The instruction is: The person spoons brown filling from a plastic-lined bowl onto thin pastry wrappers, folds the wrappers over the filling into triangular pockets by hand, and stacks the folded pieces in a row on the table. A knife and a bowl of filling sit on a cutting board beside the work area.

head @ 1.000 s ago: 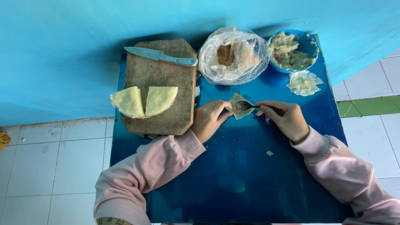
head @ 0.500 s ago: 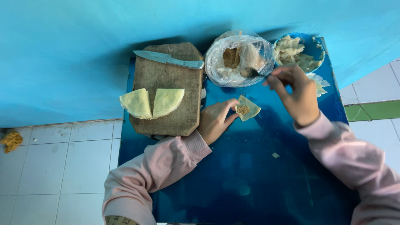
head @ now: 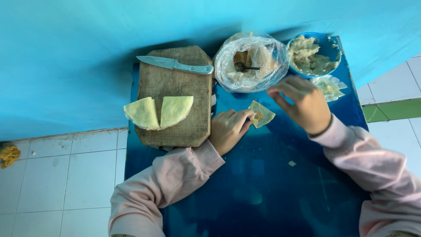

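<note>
currently my left hand (head: pixel 229 128) rests on the blue table (head: pixel 263 193), fingers curled, fingertips pinching the near edge of the wrapper (head: pixel 262 114). the wrapper is a small folded triangle of pale dough lying flat on the table, just right of the board (head: pixel 174 98) and just below the bag (head: pixel 251 61). a dab of brown filling shows at its open centre.

my right hand (head: pixel 302 103) hovers just right of the wrapper, fingers loosely bent and apart, grasping nothing that i can see. it does not touch the wrapper.

the spoon (head: pixel 245 67) stands in the filling inside the bag, handle pointing right, free of either hand. the bowl (head: pixel 326 44) beside the bag holds a pale mash. a small stack of clear-wrapped pieces (head: pixel 328 86) lies just below the bowl.

on the board, two yellow half-rounds of dough (head: pixel 158 112) lie side by side, the left one hanging over the board's edge. the knife (head: pixel 175 65) lies across the board's far end, blade to the left.

step in hand, as i judge it: the wrapper is loaded and held, not yet closed.

next move, as i judge it: bring the right fingers onto the free flap while the left pinch keeps the base from sliding. fold over the filling without squeezing it toward the open edge. the dough looks thin, so press lightly to avoid tearing.
</note>
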A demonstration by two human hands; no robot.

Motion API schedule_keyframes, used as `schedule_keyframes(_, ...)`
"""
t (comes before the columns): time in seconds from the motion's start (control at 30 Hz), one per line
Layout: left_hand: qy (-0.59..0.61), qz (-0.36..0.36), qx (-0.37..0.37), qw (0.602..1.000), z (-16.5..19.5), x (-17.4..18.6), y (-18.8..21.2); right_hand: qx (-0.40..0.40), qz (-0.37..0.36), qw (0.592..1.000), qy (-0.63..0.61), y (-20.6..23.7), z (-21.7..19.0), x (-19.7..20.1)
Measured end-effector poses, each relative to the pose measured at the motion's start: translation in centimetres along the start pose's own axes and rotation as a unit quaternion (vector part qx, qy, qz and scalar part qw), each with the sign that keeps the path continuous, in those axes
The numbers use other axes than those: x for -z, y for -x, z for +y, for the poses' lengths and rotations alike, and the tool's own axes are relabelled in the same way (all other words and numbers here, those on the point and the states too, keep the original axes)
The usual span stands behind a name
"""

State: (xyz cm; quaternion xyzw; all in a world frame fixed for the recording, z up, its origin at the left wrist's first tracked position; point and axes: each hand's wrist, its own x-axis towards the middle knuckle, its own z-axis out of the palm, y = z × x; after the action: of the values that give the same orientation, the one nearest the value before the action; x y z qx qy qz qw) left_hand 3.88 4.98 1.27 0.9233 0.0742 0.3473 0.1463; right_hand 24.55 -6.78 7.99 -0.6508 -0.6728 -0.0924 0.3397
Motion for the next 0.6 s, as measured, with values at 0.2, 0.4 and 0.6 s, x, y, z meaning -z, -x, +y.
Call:
schedule_keyframes(0.2,-0.020,-0.002,-0.009,1.000,0.0,-0.4,0.0,-0.174,-0.147,0.973,0.030,4.6,1.0,-2.4)
schedule_keyframes(0.4,-0.052,-0.007,-0.038,0.998,0.1,-0.4,0.3,-0.146,-0.148,0.978,-0.005,5.6,2.2,-3.6)
schedule_keyframes(0.6,-0.081,0.001,-0.056,0.995,0.3,-0.7,0.7,-0.149,-0.134,0.980,-0.024,5.4,1.3,-3.4)
